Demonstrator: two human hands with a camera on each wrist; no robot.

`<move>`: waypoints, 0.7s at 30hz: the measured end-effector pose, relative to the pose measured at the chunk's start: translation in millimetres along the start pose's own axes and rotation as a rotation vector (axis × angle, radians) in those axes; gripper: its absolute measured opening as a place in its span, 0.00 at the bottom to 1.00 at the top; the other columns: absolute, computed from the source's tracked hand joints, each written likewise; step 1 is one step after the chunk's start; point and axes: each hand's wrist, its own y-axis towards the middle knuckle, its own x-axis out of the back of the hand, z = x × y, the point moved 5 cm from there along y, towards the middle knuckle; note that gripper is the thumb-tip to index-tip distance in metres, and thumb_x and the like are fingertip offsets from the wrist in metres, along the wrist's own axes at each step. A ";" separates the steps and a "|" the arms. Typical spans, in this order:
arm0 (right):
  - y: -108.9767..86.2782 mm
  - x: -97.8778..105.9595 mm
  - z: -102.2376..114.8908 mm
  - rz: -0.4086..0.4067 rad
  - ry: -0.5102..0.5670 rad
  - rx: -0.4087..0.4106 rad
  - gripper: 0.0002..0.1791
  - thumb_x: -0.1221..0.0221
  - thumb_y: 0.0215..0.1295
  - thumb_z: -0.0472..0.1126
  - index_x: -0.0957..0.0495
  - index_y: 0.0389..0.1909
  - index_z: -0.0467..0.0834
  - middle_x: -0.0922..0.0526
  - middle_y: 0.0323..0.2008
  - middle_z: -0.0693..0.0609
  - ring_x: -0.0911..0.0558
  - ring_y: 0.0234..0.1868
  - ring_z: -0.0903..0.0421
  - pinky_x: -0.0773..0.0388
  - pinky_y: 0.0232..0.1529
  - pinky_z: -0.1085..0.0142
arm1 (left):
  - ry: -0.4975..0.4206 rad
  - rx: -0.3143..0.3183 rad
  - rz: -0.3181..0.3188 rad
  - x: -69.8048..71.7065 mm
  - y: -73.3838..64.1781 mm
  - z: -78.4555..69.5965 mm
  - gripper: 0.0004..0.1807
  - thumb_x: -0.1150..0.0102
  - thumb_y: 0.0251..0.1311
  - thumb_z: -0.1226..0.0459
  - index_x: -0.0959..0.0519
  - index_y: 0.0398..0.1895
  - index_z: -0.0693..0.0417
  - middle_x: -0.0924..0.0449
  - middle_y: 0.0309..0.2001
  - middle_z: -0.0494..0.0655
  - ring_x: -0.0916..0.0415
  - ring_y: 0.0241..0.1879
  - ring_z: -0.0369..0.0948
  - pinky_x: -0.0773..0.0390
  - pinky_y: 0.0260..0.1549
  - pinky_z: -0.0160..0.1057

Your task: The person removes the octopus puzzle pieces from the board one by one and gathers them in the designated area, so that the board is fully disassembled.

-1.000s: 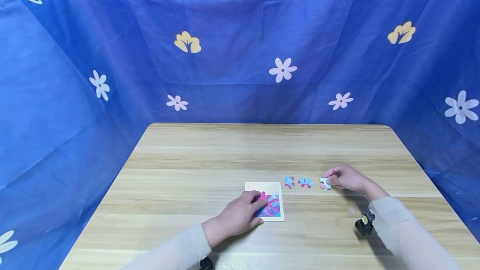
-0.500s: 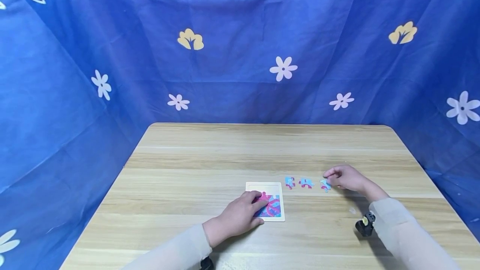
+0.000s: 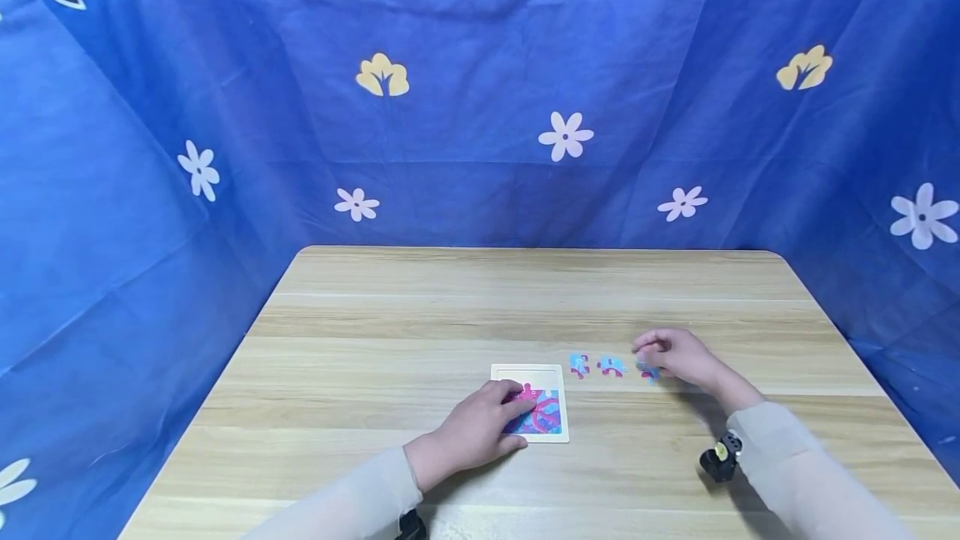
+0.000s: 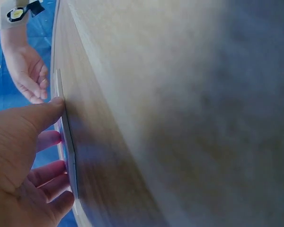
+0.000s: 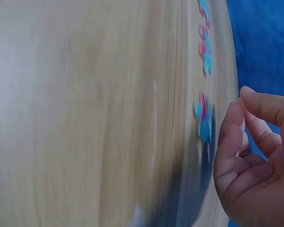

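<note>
In the head view, my left hand [image 3: 480, 427] rests on the left part of a cream puzzle tray [image 3: 564, 423]. Its fingers spread over the pink and blue pieces [image 3: 546, 417] set in the tray's near part, and the thumb touches the near edge. My right hand [image 3: 678, 357] hovers over a blue and pink jigsaw piece [image 3: 650, 374], partly hiding it. Seen from the right wrist, that piece lies on the table, apart from the loosely bent fingers [image 5: 229, 146], which hold nothing visible. Two more jigsaw pieces, one [image 3: 580, 365] beside another [image 3: 612, 367], lie between tray and right hand.
The wood-grain table [image 3: 420, 315] has a far edge backed by a blue curtain [image 3: 465, 123] with flowers. Black wrist cameras hang below the sleeves, the right one [image 3: 720, 458] just over the tabletop.
My right hand, at the rightmost jigsaw piece before, has shifted slightly left and lifted over it. That piece looked whiter one second ago and now shows blue and pink. The left hand stays put.
</note>
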 end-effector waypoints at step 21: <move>13.2 -80.7 47.9 0.154 0.159 0.033 0.14 0.40 0.64 0.36 0.23 0.47 0.32 0.21 0.34 0.49 0.21 0.36 0.56 0.19 0.38 0.60 | -0.042 -0.030 -0.002 18.1 -17.2 26.6 0.23 0.35 0.56 0.51 0.19 0.53 0.49 0.29 0.57 0.55 0.32 0.59 0.50 0.29 0.55 0.47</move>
